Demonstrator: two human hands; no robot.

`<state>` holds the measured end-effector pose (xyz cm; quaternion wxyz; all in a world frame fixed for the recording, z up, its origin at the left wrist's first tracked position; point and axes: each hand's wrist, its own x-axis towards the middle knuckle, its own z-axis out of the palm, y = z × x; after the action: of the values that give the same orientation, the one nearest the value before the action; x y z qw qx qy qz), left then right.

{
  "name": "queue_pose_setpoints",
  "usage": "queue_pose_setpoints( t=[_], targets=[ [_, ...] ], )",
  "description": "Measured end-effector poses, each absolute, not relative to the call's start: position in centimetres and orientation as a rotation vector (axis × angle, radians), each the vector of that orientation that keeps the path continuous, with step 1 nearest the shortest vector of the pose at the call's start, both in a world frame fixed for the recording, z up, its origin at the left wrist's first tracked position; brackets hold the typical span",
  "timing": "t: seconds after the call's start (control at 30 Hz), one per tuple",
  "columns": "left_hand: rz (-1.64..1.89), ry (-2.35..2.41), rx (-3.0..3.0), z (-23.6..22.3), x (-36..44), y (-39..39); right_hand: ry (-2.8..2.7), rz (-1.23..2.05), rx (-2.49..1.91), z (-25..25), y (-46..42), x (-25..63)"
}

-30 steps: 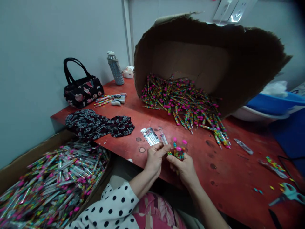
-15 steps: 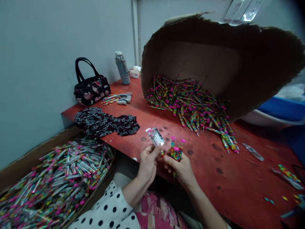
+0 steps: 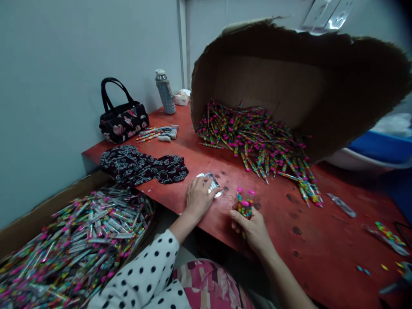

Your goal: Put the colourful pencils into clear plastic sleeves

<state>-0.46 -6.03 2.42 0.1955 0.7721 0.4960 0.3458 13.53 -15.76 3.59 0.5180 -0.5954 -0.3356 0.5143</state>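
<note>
Okay, so here's the setup. The left hand (image 3: 199,198) lies palm down on a clear packet (image 3: 211,184), fingers mostly over it, on the red surface (image 3: 277,223). Can't really tell if that grip is actually pinching the packet or just pressing it flat. The right hand (image 3: 252,231) is closed around a small bunch of tubes (image 3: 245,205), just off the surface and a bit right of the packet. They're clear with pink caps, stuffed with colorful bits, and standing roughly upright with their tops poking out above the fingers.

Farther back, a big cardboard box (image 3: 257,73) lies tipped on its side, with a heap of the same kind of tubes (image 3: 247,137) spilling out across the surface. Down near the left there's another box (image 3: 41,219) absolutely packed with wrapped tubes (image 3: 74,244).

At the far left of the surface you've got a black floral handbag (image 3: 122,116), a speckled bottle (image 3: 165,92) and a small white box (image 3: 182,98). A dark patterned cloth (image 3: 138,165) lies closer in, just left of the left hand. Over on the right there's a loose wrapped tube (image 3: 341,205) and a few colorful bits (image 3: 363,270), with a white and blue tub (image 3: 363,156) past the edge of the surface. The person's wearing a polka-dot sleeve (image 3: 144,266), and a pink patterned lap (image 3: 209,285) shows below.
</note>
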Motion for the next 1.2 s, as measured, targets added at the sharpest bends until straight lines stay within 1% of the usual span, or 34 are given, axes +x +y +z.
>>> queue_pose_setpoints(
  t=[0.1,0.17,0.3,0.47,0.53,0.63,0.8,0.9,1.03,1.2],
  targets=[
    [0.786,1.505,2.429,1.8,1.2,-4.5,-0.841,1.232,-1.444,3.4,-15.9,14.3],
    [0.754,1.531,2.474,1.4,1.3,-4.3,-0.871,1.229,-1.463,3.3,-15.6,14.9],
    [0.87,1.436,2.463,1.6,0.8,-4.9,-0.886,1.165,-1.51,3.3,-13.2,15.8],
    [1.025,1.095,2.394,2.7,0.8,-6.6,-0.748,1.303,-1.363,3.3,-9.6,15.9],
    [1.075,1.038,2.214,3.0,0.7,-7.3,-0.681,1.296,-1.321,3.3,-8.9,15.7],
    [1.108,1.067,1.777,3.1,0.5,-7.9,-0.664,1.266,-1.319,3.7,-8.7,15.5],
    [0.892,0.958,1.388,2.1,0.9,-7.9,-0.69,1.276,-1.314,4.2,-8.7,15.2],
    [0.849,0.935,1.157,1.8,1.4,-8.0,-0.764,1.206,-1.356,4.3,-9.1,15.3],
    [0.86,0.987,0.781,2.5,1.7,-7.9,-0.962,1.117,-1.475,4.4,-11.6,15.5],
    [0.935,0.974,0.455,3.7,1.9,-7.3,-1.13,1.144,-1.546,4.0,-16.6,14.8]
  ],
)
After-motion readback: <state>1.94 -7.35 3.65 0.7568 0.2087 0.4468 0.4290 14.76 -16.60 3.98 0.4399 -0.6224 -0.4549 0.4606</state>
